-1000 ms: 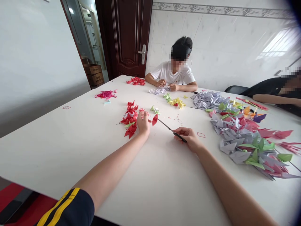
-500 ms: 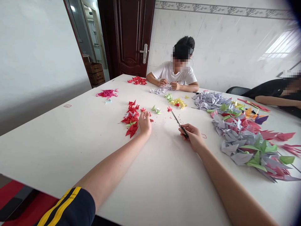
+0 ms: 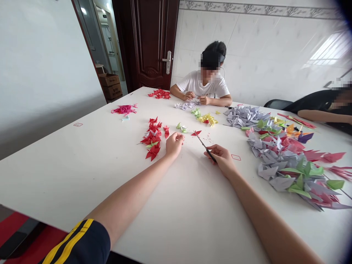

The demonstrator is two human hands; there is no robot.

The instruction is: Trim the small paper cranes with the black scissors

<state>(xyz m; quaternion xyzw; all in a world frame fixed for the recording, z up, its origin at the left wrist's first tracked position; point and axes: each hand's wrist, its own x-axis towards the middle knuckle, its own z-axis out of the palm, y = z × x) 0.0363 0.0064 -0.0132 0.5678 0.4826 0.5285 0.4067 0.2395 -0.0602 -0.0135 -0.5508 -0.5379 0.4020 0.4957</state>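
My right hand [image 3: 220, 158] is closed on the black handle of a thin metal tool [image 3: 204, 147], which looks like scissors or tweezers. Its tip touches or overlaps a red paper crane [image 3: 196, 133] on the white table. My left hand [image 3: 175, 143] is curled with its fingers pressed together, left of the tool; whatever it may hold is too small to make out. Just beyond it lie green and white cranes [image 3: 182, 127], and a single red crane [image 3: 166, 131] is to its left. A pile of red cranes [image 3: 153, 135] spreads farther left. Tiny red scraps dot the table near the tool.
A large heap of grey, pink and green cranes [image 3: 284, 157] covers the right side. Yellow cranes [image 3: 208, 119], magenta pieces [image 3: 124, 109] and more red ones [image 3: 159, 94] lie farther back. Across the table a person [image 3: 203, 86] handles pale cranes; another person's arm [image 3: 321, 116] rests at far right.
A red crane now stands beside the red pile where my left hand was. My left hand has moved slightly right, and the tool in my right hand has shifted a little left and down.
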